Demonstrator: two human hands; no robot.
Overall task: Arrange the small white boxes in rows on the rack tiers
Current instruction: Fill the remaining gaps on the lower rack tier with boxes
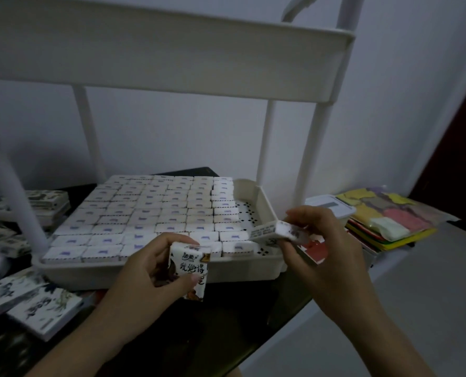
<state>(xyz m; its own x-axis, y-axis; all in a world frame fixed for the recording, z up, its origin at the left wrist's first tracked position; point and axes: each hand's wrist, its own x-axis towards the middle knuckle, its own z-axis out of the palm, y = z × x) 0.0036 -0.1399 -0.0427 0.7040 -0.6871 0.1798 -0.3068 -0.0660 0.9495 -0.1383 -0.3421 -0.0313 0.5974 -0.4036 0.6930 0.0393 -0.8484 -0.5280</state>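
Note:
A white rack tier [264, 198] in the middle of the view holds several rows of small white boxes [150, 213], packed edge to edge. A strip of perforated floor [249, 213] shows bare along the tier's right side. My left hand [147, 270] grips a small white box with black printed characters [189, 268] in front of the tier's near wall. My right hand [321, 240] pinches another small white box [270, 231], held flat over the tier's near right corner.
An upper rack tier [172, 50] on white posts [314, 148] spans above. Loose printed packs [35, 297] lie at the left on the dark table. At the right sit a white container [332, 208] and a stack of coloured sheets [389, 219].

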